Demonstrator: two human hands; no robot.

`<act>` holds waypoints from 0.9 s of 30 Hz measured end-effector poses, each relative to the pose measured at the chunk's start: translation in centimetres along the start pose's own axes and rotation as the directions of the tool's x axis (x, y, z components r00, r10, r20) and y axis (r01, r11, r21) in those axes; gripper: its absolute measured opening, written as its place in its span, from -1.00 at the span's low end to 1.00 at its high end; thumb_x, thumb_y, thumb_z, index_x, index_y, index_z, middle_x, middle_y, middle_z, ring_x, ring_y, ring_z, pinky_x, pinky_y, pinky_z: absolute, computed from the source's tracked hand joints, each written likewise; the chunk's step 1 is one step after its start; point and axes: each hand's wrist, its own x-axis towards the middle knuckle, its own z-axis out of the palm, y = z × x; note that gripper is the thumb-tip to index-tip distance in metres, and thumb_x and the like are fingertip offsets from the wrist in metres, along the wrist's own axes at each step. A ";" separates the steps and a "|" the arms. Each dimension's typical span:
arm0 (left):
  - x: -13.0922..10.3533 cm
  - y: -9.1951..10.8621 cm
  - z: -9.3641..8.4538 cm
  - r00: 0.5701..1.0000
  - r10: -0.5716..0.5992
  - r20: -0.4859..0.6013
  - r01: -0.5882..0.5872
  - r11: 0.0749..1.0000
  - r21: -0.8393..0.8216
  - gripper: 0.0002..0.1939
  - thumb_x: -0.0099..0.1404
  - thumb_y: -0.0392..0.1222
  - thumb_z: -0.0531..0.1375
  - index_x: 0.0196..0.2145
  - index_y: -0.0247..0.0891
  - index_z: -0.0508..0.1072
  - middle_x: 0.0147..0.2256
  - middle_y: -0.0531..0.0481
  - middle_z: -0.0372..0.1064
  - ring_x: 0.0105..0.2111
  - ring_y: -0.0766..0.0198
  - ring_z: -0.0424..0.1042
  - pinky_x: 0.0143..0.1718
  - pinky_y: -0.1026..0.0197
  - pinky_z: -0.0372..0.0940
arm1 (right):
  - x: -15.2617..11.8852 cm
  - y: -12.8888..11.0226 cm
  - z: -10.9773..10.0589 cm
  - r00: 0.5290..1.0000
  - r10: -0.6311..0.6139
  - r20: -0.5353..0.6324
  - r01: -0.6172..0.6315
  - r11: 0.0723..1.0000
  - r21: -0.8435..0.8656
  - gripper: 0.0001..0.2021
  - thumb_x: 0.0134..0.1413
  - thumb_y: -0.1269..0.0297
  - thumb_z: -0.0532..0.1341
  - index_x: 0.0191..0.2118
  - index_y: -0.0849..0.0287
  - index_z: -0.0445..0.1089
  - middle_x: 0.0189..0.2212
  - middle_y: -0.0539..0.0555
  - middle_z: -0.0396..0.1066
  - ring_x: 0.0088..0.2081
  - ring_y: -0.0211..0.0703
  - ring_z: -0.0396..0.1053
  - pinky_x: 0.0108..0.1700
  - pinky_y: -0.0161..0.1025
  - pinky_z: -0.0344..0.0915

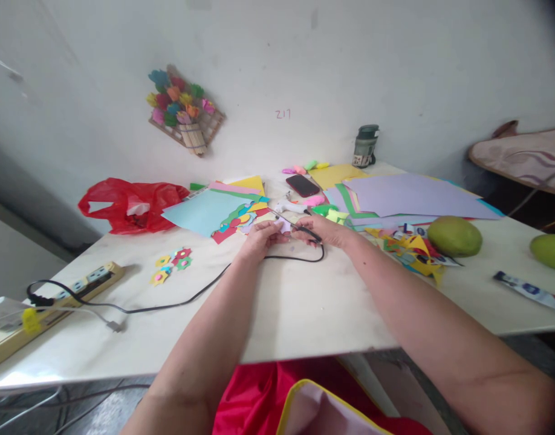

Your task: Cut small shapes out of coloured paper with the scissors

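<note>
My left hand (262, 239) pinches a small piece of lilac paper (285, 226) above the table. In my right hand (321, 229) is a pair of scissors with black handles (308, 234), its blades pointing up and left by the paper. Just beyond my hands lies a white glue gun (290, 207), partly hidden. Cut scraps of coloured paper (241, 219) lie left of the blades. Several small paper flowers (174, 264) rest farther left.
A black cord (200, 294) crosses the table to a power strip (89, 284). Coloured sheets (422, 196), a phone (302, 185), a bottle (365, 146), a red plastic bag (132, 205), paper scraps (416, 251), green fruit (454, 236) and a tube (529, 291) lie around.
</note>
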 end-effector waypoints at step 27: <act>0.3 -0.4 0.1 0.999 0.028 0.035 -0.033 0.988 0.154 -0.60 -0.14 -0.06 0.48 -0.59 -0.28 0.34 -0.59 -0.02 0.46 -0.63 0.37 0.36 -0.53 0.31 0.21 | 0.8 0.0 0.6 0.949 -0.053 -0.310 0.168 0.919 0.357 -0.51 -0.49 0.35 0.52 -0.32 0.19 0.35 -0.56 -0.10 0.41 -0.53 -0.33 0.37 -0.46 -0.38 0.28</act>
